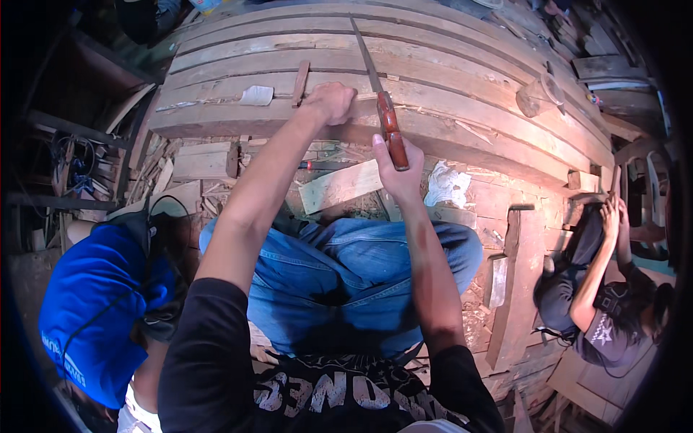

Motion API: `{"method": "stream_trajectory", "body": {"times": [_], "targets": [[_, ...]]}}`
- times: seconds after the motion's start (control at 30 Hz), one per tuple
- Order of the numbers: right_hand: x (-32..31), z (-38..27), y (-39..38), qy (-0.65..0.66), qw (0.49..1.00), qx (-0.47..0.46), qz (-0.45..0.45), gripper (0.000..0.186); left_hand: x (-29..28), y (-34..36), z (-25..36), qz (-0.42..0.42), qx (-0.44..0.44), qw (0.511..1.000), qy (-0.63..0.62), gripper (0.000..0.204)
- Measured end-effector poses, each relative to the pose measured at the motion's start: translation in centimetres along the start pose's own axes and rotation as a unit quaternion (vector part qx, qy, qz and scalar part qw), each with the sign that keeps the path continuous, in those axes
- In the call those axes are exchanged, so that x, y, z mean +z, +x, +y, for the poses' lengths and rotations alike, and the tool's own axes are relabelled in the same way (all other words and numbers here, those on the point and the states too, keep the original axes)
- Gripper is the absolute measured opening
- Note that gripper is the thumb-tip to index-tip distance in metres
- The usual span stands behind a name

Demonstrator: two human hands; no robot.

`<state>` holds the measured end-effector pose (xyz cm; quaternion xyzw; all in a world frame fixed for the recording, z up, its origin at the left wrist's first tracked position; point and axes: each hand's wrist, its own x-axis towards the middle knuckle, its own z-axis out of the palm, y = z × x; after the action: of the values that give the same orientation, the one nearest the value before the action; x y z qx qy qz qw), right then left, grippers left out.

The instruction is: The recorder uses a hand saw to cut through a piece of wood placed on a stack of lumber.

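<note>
My right hand [401, 169] is closed round the reddish-brown wooden handle of a handsaw [369, 63]. Its long narrow blade points away from me across the slatted wooden bench [462, 90]. To the left of the handle, my left hand [332, 103] is closed at the bench's near edge, on a thin pale wood strip [367, 96]. The strip's end sticks out toward the saw, close to where blade and handle join; whether they touch I cannot tell. Most of the strip is hidden in my fist. Just left of that hand, a short brown wood piece [300, 84] lies on the slats.
A white scrap [257, 95] and a clear plastic cup [535, 98] are on the bench. Below it lie a pale board [341, 187], crumpled white plastic [447, 183] and wood offcuts. A person in blue [101, 310] sits at left; another [613, 310] works at right.
</note>
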<state>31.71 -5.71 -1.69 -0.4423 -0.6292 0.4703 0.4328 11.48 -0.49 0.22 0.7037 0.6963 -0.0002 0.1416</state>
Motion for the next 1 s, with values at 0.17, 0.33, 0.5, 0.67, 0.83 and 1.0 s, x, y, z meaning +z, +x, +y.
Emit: {"method": "stream_trajectory", "body": {"times": [0.17,0.33,0.5,0.67,0.83,1.0], "targets": [[-0.4,-0.6,0.7,-0.022,0.999,0.002,-0.031,0.028,2.4,1.7,-0.9,0.018,-0.008,1.000,0.003,0.041],[-0.6,-0.6,-3.4,-0.076,0.997,-0.012,-0.016,0.028,3.0,2.5,-3.4,0.075,-0.014,0.997,-0.027,0.025],[-0.8,-1.4,-2.5,-0.057,0.998,-0.013,-0.023,0.028,2.6,2.8,-2.8,0.061,0.039,0.997,0.013,0.031],[-0.3,-2.4,-2.2,-0.032,0.998,0.022,-0.039,0.022,2.7,2.9,-2.9,0.061,0.028,0.998,0.004,0.032],[-2.0,-2.3,-4.1,-0.073,0.997,0.005,-0.032,0.020,3.5,2.9,-2.7,0.074,0.019,0.997,-0.009,0.032],[-0.8,-1.5,-2.5,-0.078,0.995,0.013,-0.053,0.021,1.7,2.6,-2.6,0.042,0.027,0.999,0.019,0.032]]}}
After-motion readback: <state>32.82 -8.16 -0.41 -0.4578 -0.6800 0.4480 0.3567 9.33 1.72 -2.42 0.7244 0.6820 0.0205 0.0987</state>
